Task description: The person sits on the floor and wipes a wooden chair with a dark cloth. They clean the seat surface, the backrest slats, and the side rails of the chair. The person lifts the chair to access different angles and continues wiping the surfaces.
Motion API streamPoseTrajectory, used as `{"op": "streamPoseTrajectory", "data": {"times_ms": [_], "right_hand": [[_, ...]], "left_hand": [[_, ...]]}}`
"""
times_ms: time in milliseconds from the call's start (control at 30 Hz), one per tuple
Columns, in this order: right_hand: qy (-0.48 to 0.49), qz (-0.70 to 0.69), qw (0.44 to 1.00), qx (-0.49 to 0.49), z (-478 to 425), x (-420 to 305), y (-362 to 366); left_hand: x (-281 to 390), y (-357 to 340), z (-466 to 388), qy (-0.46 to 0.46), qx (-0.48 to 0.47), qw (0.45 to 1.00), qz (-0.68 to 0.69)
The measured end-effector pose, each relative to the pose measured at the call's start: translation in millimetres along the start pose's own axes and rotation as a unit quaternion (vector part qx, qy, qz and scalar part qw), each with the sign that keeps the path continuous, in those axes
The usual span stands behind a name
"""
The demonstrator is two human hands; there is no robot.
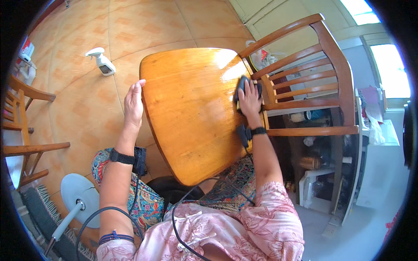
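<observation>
A varnished wooden chair (189,107) lies before me with its seat facing up and its slatted back to the right. Pressed down over a dark cloth (241,89) is my right hand (250,99), at the seat's edge near the backrest. The cloth also shows a little yellow. My left hand (133,104) rests along the opposite edge of the seat, fingers together and fingertips against the rim. Its thumb is hidden, so whether it grips the edge cannot be told. Each wrist wears a black strap with a cabled device.
A white spray bottle (104,63) stands on the tiled floor (78,107). Another wooden chair (23,130) is at the left, near a round grey base with a pole (73,195). An open-fronted cabinet (313,169) stands at right. Black cables (176,225) cross my lap.
</observation>
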State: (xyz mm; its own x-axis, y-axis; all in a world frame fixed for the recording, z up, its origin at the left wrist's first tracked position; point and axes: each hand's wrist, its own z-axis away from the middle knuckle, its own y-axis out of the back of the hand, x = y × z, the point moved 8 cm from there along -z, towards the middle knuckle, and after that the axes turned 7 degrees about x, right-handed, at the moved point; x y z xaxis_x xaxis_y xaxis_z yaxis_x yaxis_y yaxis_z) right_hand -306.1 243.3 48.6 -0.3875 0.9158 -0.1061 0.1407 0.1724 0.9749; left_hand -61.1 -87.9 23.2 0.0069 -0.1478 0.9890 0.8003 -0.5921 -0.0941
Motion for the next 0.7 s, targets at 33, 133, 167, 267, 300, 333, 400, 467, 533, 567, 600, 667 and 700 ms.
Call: {"op": "streamPoseTrajectory", "data": {"times_ms": [33, 133, 167, 267, 300, 333, 400, 467, 533, 567, 600, 667, 700], "right_hand": [[-0.011, 0.016, 1.0, -0.003, 18.9, 8.6, 4.6], [-0.027, 0.026, 0.999, 0.013, 81.1, 19.2, 18.0], [-0.038, 0.01, 0.999, -0.002, 101.1, 12.1, 21.8], [-0.005, 0.017, 1.0, 0.009, 158.9, -20.2, 29.3], [0.015, 0.024, 1.0, 0.013, 177.1, -39.6, 34.5], [0.045, 0.021, 0.999, -0.006, 193.4, -62.3, 36.1], [0.107, -0.004, 0.994, -0.032, 222.4, -108.6, 42.9], [0.176, -0.038, 0.982, -0.054, 245.3, -152.1, 49.0], [0.221, -0.076, 0.97, -0.061, 255.0, -181.8, 61.7], [0.231, -0.075, 0.968, -0.057, 255.2, -184.8, 63.3], [0.244, -0.08, 0.965, -0.059, 254.8, -185.6, 65.4], [0.28, -0.097, 0.954, -0.057, 248.5, -177.3, 66.2], [0.301, -0.11, 0.946, -0.054, 245.5, -166.7, 61.2]], "left_hand": [[4.3, -1.1, 2.8, 0.002, 0.005, 1.0, 0.005], [18.1, -8.6, 8.1, -0.009, 0.009, 1.0, 0.019], [16.5, -6.2, 7.7, -0.019, 0.016, 1.0, 0.013], [12.4, -7.4, 3.8, -0.058, 0.028, 0.998, 0.003], [12.0, -9.1, 4.4, -0.072, 0.031, 0.997, 0.001], [13.4, -9.0, 5.7, -0.087, 0.035, 0.996, -0.003], [13.5, -12.9, 8.3, -0.092, 0.038, 0.995, -0.017], [13.9, -12.8, 7.0, -0.13, 0.035, 0.99, -0.049], [11.2, -14.4, 8.0, -0.134, 0.039, 0.989, -0.041], [10.5, -15.2, 7.7, -0.136, 0.041, 0.989, -0.037], [9.1, -14.0, 7.7, -0.13, 0.036, 0.99, -0.035], [6.2, -11.7, 6.7, -0.119, 0.03, 0.992, -0.03], [4.3, -9.3, 7.0, -0.12, 0.026, 0.992, -0.04]]}}
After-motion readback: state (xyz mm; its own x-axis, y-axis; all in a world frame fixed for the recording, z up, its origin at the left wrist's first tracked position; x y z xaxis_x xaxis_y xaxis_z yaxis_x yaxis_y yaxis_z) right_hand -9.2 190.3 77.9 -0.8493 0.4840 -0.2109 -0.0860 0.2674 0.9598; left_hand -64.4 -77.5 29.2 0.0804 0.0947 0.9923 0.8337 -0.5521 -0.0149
